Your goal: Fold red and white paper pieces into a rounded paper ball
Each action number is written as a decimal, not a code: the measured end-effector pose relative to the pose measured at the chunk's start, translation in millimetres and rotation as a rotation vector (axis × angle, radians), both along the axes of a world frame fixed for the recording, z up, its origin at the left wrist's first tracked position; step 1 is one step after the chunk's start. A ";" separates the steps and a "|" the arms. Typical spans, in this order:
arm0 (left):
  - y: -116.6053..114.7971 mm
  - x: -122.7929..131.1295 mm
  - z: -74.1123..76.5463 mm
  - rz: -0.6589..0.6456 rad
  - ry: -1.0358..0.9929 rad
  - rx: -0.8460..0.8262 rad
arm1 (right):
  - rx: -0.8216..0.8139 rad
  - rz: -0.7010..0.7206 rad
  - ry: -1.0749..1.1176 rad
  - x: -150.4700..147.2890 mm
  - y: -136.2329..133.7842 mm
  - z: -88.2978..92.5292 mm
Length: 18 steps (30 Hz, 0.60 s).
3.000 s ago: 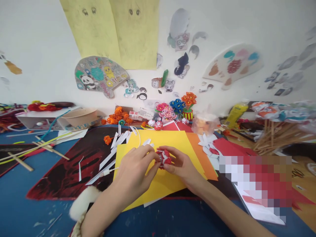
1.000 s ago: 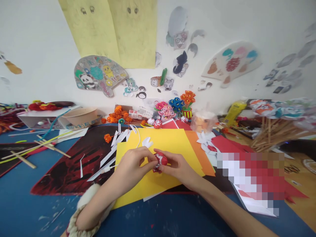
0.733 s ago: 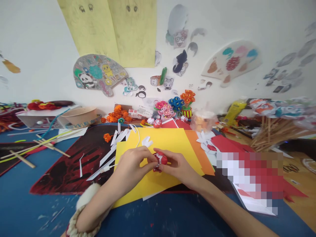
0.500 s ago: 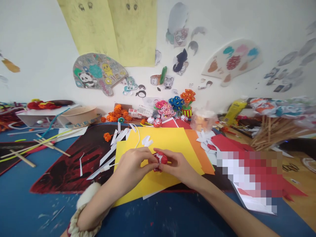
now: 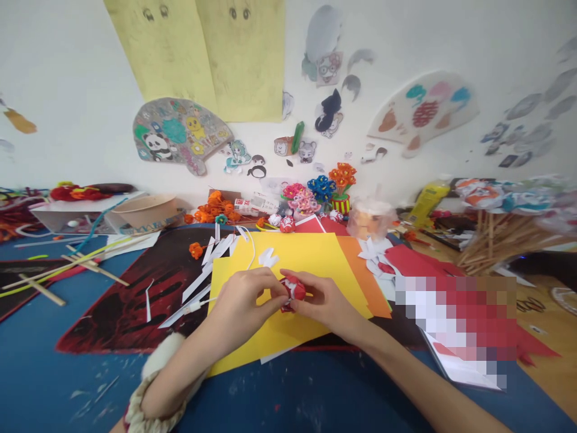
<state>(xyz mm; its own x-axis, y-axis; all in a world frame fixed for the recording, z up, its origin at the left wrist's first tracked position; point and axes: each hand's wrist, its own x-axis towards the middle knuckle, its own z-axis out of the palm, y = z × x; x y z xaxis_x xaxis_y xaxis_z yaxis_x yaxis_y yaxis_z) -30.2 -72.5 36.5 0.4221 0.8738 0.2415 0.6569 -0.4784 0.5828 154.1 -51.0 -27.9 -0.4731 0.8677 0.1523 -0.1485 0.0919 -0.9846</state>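
A small red and white folded-paper ball (image 5: 294, 290) is held between both hands, above a yellow sheet of paper (image 5: 315, 255). My left hand (image 5: 252, 294) pinches its left side with thumb and index finger. From the right, my right hand (image 5: 327, 300) grips the ball with curled fingers, the thumb at its lower edge. Parts of the ball are covered by the fingers. Small white paper pieces (image 5: 267, 257) lie on the yellow sheet just beyond the hands. A similar red and white ball (image 5: 287, 224) sits farther back, near the wall.
White paper strips (image 5: 196, 288) and a white cable (image 5: 252, 249) lie left of the yellow sheet. Wooden sticks (image 5: 97, 264) are at the left. Red paper (image 5: 419, 264) and a partly blurred tablet-like device (image 5: 473, 379) are at the right. A cup (image 5: 372, 219) stands behind.
The ball has turned very slightly between the fingers. Both hands keep nearly the same place and grip.
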 end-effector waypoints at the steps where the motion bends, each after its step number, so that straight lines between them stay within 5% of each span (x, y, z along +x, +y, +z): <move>1: 0.1 0.4 -0.7 -0.001 0.002 0.000 | 0.001 0.000 -0.005 0.1 0.1 -0.1; 18: 0.4 -0.5 -7.1 -0.005 0.079 0.064 | 0.079 0.014 -0.046 0.4 0.9 -4.6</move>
